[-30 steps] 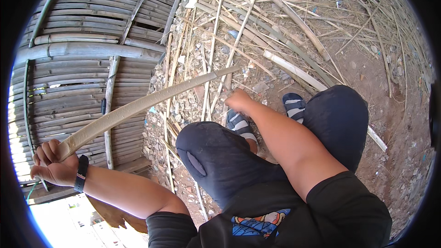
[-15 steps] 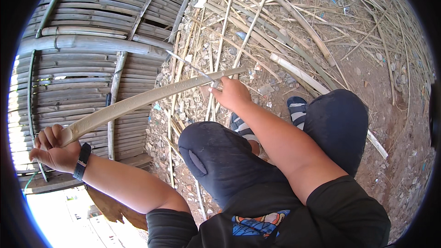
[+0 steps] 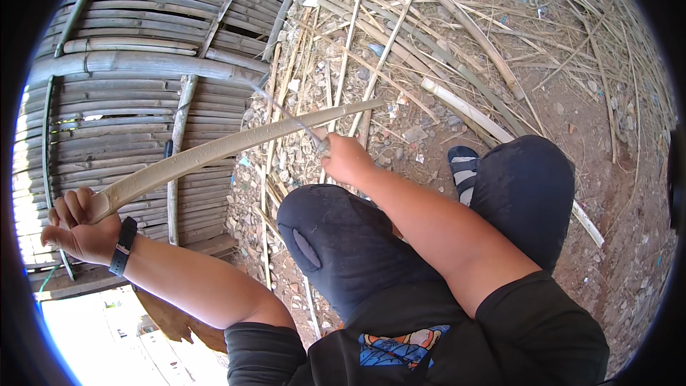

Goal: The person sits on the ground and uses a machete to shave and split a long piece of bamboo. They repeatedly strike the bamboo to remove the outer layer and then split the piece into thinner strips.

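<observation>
A long, pale split bamboo strip (image 3: 207,159) slants up from the left toward the middle of the view, its inner face with small raised marks. My left hand (image 3: 80,225) is closed round its near left end, thumb stuck outward. In my right hand (image 3: 348,159) is a knife (image 3: 289,115) with a long, thin blade, its handle mostly hidden in the fist. The blade points up and left, crossing the strip near its far end; whether it touches the strip I cannot tell.
A bamboo slat wall (image 3: 136,114) stands on the left. Several loose bamboo strips and poles (image 3: 468,109) lie on the stony ground ahead. At the right are a heap of thin dry stalks (image 3: 629,50) and bare brown soil. My bent knees (image 3: 525,200) are below the right hand.
My right hand and the knife have moved a little down and toward me. The strip's left end and my left hand have shifted slightly up and left.
</observation>
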Demonstrator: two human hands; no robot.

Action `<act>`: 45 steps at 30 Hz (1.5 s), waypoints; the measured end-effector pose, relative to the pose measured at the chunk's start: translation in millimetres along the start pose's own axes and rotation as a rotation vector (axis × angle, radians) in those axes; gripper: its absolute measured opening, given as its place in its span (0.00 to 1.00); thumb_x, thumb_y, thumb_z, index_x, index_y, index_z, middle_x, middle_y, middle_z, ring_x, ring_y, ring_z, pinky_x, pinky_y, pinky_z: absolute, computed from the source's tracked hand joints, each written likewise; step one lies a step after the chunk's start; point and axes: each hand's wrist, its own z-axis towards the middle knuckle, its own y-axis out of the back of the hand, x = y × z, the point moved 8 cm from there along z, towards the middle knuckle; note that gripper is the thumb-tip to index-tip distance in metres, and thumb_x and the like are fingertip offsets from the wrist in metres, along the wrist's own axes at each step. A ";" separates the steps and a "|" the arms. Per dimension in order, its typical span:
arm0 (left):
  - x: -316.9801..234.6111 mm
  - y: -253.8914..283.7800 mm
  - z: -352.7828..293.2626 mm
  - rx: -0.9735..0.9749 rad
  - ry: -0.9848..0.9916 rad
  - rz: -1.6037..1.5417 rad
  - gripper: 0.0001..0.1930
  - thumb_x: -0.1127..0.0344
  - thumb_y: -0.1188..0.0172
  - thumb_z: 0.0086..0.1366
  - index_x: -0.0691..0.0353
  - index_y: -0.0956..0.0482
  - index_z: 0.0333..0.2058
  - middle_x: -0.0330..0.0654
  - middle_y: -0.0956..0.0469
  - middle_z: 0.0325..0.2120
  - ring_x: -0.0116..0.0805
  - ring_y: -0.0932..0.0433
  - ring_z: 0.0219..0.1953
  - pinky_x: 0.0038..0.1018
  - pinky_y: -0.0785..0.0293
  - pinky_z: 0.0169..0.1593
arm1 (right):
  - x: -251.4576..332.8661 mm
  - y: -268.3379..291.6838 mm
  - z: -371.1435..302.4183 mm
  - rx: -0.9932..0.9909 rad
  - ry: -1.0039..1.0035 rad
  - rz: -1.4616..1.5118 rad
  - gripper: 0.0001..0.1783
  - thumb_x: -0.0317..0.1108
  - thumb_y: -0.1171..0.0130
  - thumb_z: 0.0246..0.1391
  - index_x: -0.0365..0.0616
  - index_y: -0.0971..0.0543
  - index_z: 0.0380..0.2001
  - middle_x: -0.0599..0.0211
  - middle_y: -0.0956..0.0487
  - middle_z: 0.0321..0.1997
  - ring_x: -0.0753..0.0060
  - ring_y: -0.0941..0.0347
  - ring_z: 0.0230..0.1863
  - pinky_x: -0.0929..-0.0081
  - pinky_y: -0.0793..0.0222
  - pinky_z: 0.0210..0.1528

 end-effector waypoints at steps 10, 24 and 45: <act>3.3 23.8 7.6 0.373 0.189 -0.576 0.25 0.51 0.16 0.37 0.45 0.30 0.19 0.19 0.41 0.11 0.13 0.49 0.12 0.18 0.55 0.21 | 96.9 39.6 -5.5 0.353 0.208 -0.308 0.27 0.32 0.40 0.46 0.36 0.24 0.53 0.44 0.18 0.38 0.49 0.20 0.39 0.60 0.25 0.43; -7.0 5.1 -6.2 0.542 0.196 -0.797 0.25 0.55 0.15 0.38 0.44 0.31 0.17 0.17 0.42 0.09 0.11 0.50 0.11 0.16 0.60 0.17 | 61.1 23.7 -5.5 0.146 0.104 -0.168 0.21 0.34 0.39 0.47 0.36 0.23 0.45 0.45 0.18 0.37 0.46 0.20 0.40 0.56 0.25 0.45; -4.8 4.5 -0.6 0.471 0.203 -0.675 0.25 0.56 0.16 0.39 0.43 0.32 0.16 0.17 0.42 0.10 0.12 0.50 0.11 0.17 0.57 0.19 | -27.0 2.1 8.1 -0.085 0.127 -0.103 0.18 0.32 0.37 0.48 0.38 0.23 0.43 0.45 0.18 0.34 0.45 0.20 0.39 0.54 0.24 0.42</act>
